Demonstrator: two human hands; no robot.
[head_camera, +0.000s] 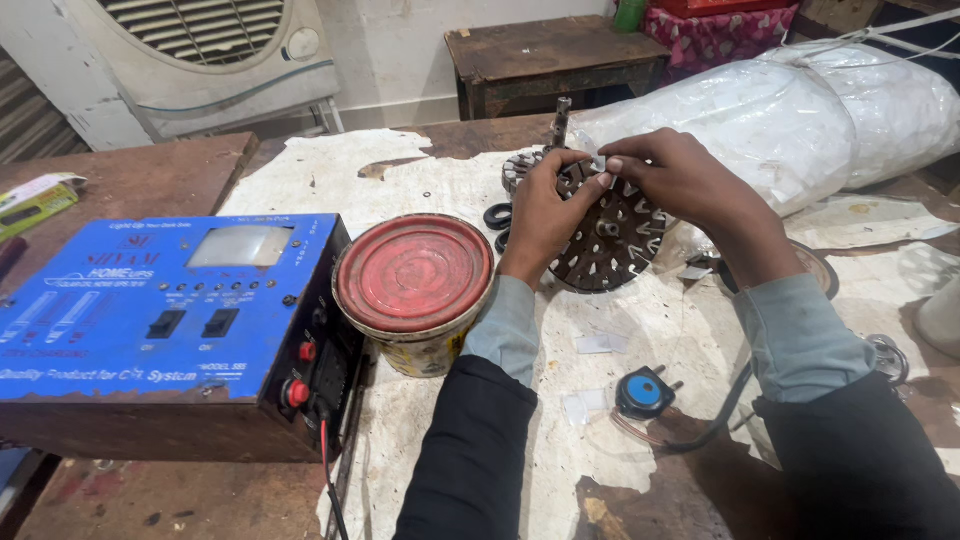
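Dark sleeves with grey cuffs run up from the bottom edge to a round slotted metal core (610, 235), which stands tilted on the paper-covered bench (330, 175), just right of a red-lidded tub (415, 275). Left hand (545, 215) cups the core's left rim, fingers curled over its top edge. Right hand (680, 175) comes over the core's upper right, thumb and forefinger pinched narrow on a small white paper slip (599, 163) at the top slots. A short shaft (561, 118) sticks up behind the core. Black rings (498, 217) lie between core and tub. Below the core rest more white slips (601, 344) and a blue-faced plug (643, 392) with its cord. Right of the core lies a big plastic-wrapped bundle (800, 110). Left of the tub sits a blue power box (150, 310) with switches.
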